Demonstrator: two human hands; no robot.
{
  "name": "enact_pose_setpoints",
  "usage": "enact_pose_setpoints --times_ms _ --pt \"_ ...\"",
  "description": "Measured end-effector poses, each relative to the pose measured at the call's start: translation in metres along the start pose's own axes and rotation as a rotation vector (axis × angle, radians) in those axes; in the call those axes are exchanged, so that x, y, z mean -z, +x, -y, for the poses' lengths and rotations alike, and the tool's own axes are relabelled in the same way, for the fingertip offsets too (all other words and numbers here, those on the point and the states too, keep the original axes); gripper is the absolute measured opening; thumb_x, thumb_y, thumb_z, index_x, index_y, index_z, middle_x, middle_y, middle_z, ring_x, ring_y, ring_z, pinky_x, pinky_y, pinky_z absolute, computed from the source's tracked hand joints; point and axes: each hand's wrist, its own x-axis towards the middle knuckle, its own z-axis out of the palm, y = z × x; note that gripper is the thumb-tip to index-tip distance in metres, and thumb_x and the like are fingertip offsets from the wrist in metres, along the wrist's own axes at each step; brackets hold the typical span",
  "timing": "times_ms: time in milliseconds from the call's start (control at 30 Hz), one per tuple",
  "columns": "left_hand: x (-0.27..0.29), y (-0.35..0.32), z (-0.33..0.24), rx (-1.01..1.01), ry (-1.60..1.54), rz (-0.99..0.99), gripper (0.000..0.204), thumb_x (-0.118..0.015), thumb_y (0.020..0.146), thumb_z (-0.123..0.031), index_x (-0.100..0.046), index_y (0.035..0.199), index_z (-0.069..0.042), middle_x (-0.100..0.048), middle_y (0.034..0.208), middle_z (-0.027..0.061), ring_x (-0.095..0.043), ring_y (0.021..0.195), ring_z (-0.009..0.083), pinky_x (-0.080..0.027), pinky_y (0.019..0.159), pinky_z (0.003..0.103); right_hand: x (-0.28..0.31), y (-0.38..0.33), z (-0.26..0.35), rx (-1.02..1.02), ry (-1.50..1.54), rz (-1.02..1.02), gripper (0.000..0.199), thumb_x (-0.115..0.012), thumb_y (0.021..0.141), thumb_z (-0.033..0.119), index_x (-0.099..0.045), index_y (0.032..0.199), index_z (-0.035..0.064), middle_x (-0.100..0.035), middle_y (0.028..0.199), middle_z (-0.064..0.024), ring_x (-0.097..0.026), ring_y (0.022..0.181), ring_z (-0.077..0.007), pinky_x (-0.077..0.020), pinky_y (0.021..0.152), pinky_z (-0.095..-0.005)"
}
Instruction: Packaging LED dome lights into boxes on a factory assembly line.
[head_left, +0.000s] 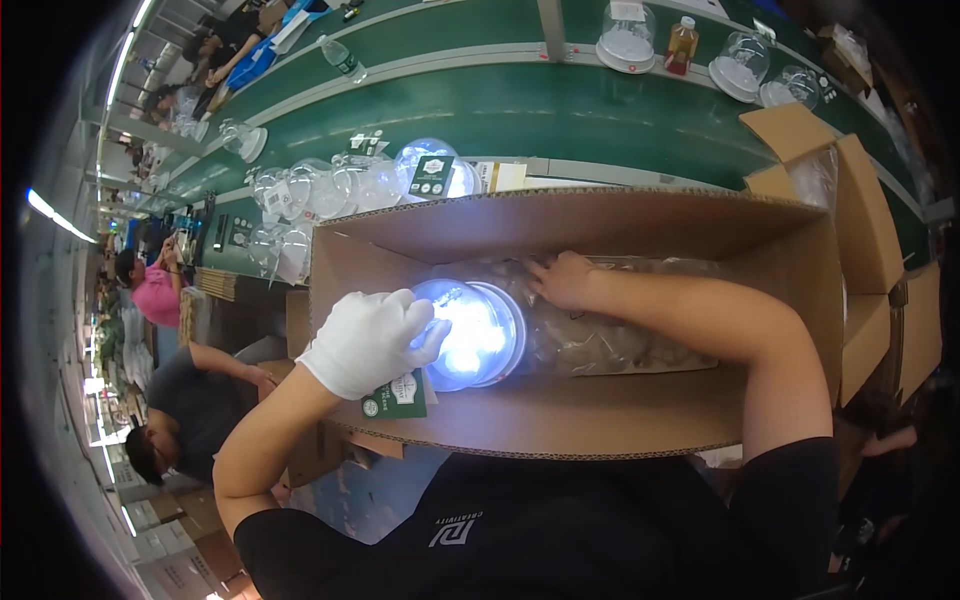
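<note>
My left hand [372,342], in a white glove, grips the top of a clear dome lamp [466,345] that glows bright blue-white. The lamp is tipped on its side over the left part of an open cardboard box [600,425]. A green card tag [398,396] hangs from it below my glove. Inside the box, my bare right hand [562,280] reaches in from the right, its fingers apart on clear plastic wrapping [620,335]. What lies beneath that wrapping is hard to make out.
Beyond the box runs a green conveyor bench [500,110]. Several clear domes [330,188] and another lit dome lamp [440,170] stand behind the box. Open carton flaps [868,210] rise at the right. A person in dark clothes [200,400] bends at the left.
</note>
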Motion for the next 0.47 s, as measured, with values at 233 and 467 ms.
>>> enact_pose_setpoints --times_ms 233,467 --pt "-0.017 0.018 0.000 -0.043 -0.031 0.109 0.032 -0.065 0.091 -0.035 -0.062 0.072 -0.009 -0.059 0.063 0.0096 -0.062 0.052 0.0292 -0.052 0.050 0.039 0.051 -0.023 0.003 -0.053 0.152 0.106 0.050 -0.062 0.092 0.023 -0.053 0.132 -0.0055 -0.055 0.134 -0.0331 -0.069 0.105 -0.0379 -0.0574 0.084 -0.0467" --pt "-0.031 0.046 0.013 0.073 -0.149 0.411 0.041 -0.056 0.097 -0.042 -0.065 0.080 -0.005 -0.069 0.076 0.0175 -0.068 0.067 0.0398 -0.056 0.069 0.049 0.023 -0.032 0.017 0.114 0.131 0.131 0.064 -0.078 0.076 0.034 -0.065 0.133 0.0083 -0.054 0.141 -0.0274 -0.042 0.141 -0.0414 -0.0322 0.119 -0.0461"
